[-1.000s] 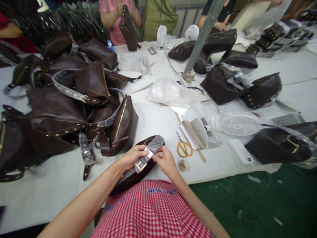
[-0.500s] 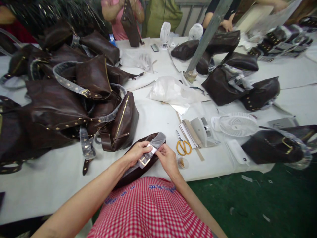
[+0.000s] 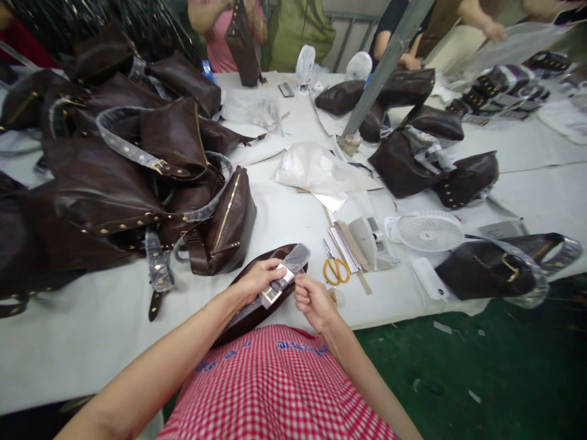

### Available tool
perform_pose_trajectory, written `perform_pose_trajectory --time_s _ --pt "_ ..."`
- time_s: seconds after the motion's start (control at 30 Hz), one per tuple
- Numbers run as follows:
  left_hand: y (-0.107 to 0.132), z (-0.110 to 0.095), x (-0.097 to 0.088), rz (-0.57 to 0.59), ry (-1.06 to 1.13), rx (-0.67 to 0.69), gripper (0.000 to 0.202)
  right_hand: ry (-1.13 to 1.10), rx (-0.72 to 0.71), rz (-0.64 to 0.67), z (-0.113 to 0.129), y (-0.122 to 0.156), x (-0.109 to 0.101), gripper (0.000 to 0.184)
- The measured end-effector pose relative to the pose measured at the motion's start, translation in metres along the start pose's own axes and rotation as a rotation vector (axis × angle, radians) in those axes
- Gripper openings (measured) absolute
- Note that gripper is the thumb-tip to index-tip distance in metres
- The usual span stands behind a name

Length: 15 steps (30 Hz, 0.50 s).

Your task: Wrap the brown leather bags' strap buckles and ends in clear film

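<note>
My left hand grips a strap wrapped in clear plastic film, with a brass buckle and a small white strip on it. The strap lies over a dark brown leather bag at the table's near edge. My right hand is a little to the right of the strap, apart from it. Its fingers are pinched together, and nothing shows between them. Yellow-handled scissors lie on the white table to the right of that hand.
A heap of brown leather bags with studded straps fills the left of the table. A white fan, a plastic sheet and more bags lie beyond. A metal pole rises at the back. A co-worker holds a bag at the far side.
My right hand has come away from the strap and moved right, its fingers now pinched. My left hand still grips the strap. The view has shifted slightly.
</note>
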<state>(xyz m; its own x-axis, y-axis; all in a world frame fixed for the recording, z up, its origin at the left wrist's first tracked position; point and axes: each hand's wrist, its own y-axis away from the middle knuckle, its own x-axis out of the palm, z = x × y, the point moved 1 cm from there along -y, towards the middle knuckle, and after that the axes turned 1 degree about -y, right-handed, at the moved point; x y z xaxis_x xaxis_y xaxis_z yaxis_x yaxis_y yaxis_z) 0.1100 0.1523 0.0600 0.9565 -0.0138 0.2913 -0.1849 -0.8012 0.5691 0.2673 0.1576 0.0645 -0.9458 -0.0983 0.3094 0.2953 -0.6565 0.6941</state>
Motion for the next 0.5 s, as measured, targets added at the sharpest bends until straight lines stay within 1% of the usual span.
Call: perform_pose_trajectory --time_s 0.03,0.17,0.2,0.27,0.33,0.4,0.5 --pt "0.001 0.001 -0.001 0.008 -0.029 0.013 0.033 -0.063 0.036 0.062 -0.001 0.002 -0.001 0.024" --pt "0.005 0.001 -0.001 0.050 -0.153 0.067 0.031 -0.454 0.211 0.366 -0.009 0.002 -0.008 0.033" --pt "0.006 0.001 0.000 0.058 -0.175 0.080 0.030 -0.510 0.244 0.429 -0.012 0.001 -0.010 0.035" --pt "0.007 0.001 0.002 0.077 -0.195 0.102 0.026 -0.580 0.324 0.569 -0.017 -0.004 -0.013 0.041" --pt "0.006 0.003 0.004 0.093 -0.160 0.122 0.029 -0.638 0.400 0.717 -0.022 -0.009 -0.015 0.048" --pt "0.005 0.008 0.004 0.085 -0.099 0.132 0.038 -0.695 0.441 0.847 -0.027 -0.013 -0.018 0.053" --pt "0.002 0.017 0.002 0.059 -0.065 0.110 0.050 -0.738 0.467 0.959 -0.034 -0.020 -0.022 0.055"
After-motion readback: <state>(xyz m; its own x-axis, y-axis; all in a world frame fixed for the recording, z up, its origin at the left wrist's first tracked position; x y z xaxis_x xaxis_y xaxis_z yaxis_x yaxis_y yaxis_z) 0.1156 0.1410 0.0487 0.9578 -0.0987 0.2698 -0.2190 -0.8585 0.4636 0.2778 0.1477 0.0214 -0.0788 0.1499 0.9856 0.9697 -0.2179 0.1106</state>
